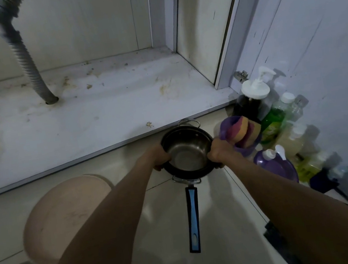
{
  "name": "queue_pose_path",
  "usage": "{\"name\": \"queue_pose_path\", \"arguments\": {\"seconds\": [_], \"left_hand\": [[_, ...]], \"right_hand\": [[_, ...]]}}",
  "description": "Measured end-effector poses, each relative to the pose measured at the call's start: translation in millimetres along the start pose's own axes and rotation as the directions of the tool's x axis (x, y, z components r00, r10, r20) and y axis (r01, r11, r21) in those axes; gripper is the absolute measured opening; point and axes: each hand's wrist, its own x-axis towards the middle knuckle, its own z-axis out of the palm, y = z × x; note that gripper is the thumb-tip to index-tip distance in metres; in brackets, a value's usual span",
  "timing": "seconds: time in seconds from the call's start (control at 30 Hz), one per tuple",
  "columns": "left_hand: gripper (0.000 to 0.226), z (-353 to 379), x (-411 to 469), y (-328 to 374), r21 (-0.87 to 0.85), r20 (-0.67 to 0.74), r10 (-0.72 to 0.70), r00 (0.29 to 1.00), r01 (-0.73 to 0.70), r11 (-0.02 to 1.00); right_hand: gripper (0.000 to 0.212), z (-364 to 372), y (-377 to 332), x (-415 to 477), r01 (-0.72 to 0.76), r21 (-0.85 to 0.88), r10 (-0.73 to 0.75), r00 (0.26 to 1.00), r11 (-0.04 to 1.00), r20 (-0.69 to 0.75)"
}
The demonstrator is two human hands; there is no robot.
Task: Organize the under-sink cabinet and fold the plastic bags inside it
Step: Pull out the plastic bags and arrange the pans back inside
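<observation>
Both my hands are on one stack of cookware held just above the floor, directly in front of the cabinet floor (97,111). My left hand (157,158) has its fingers curled shut over the rim at nine o'clock; my right hand (217,151) is closed over the rim at three o'clock. I judge the two-sided hold is there because the steel pot (186,150) sits nested inside the dark pan (188,173) and the pair must travel level or the pot will slide.

The pan's blue handle (192,217) points to six o'clock, toward me, so the load can go in bowl first. The pot's wire handles lie at twelve and six o'clock, clear of my grip.

The cabinet floor is bare and stained, with the drain hose (31,71) entering it at ten o'clock of the stack. I judge the contents were set outside for sorting.

Count: one pot, one pan, one hose. One pink basin (66,218) overturned at eight o'clock. Sponges (244,132) at three o'clock, at least two, in a purple holder. Bottles (275,121) at three to four o'clock along the open door (311,32): roughly seven, overlap prevents certainty. Plastic bags: none in view.
</observation>
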Motion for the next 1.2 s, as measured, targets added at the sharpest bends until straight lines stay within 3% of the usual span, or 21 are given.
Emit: {"name": "queue_pose_path", "arguments": {"seconds": [0.13,0.27,0.37,0.47,0.53,0.63,0.77,0.9,1.0,1.2], "left_hand": [[0.024,6,-9,-3,-0.018,-0.022,-0.025,0.999,0.025,1.000],[0.051,-6,-17,-9,-0.028,-0.052,-0.075,0.996,0.073,0.997],[0.076,-31,-29,-26,-0.010,-0.184,-0.096,0.978,0.096,0.995],[0.065,-59,-51,-57,-0.006,-0.315,-0.124,0.941,0.129,0.992],[0.057,-74,-69,-86,-0.021,-0.384,-0.181,0.905,0.188,0.982],[0.063,-91,-100,-141,-0.040,-0.443,-0.282,0.851,0.296,0.954],[0.073,-95,-138,-202,-0.046,-0.435,-0.433,0.789,0.461,0.886],[0.078,-86,-167,-239,-0.082,-0.348,-0.575,0.741,0.587,0.806],[0.062,-73,-177,-259,-0.061,-0.259,-0.631,0.731,0.640,0.766],[0.045,-65,-169,-263,-0.057,-0.304,-0.618,0.725,0.634,0.772]], "right_hand": [[0.034,1,-2,-6,0.018,-0.058,-0.016,0.999,0.998,0.040],[0.040,-7,-16,-8,0.075,-0.220,-0.088,0.995,0.973,-0.051],[0.056,-9,-47,-9,0.159,-0.199,-0.191,0.969,0.967,-0.154],[0.055,0,-93,-13,0.289,-0.267,-0.340,0.925,0.919,-0.171],[0.050,15,-124,-21,0.388,-0.287,-0.439,0.888,0.876,-0.139],[0.045,46,-165,-40,0.555,-0.210,-0.576,0.816,0.805,-0.053],[0.057,89,-200,-64,0.644,-0.195,-0.642,0.762,0.739,0.083],[0.056,132,-214,-74,0.651,-0.198,-0.608,0.757,0.733,0.239],[0.042,150,-217,-78,0.649,-0.217,-0.585,0.756,0.729,0.294],[0.031,152,-216,-69,0.623,-0.153,-0.562,0.768,0.767,0.307]]}}
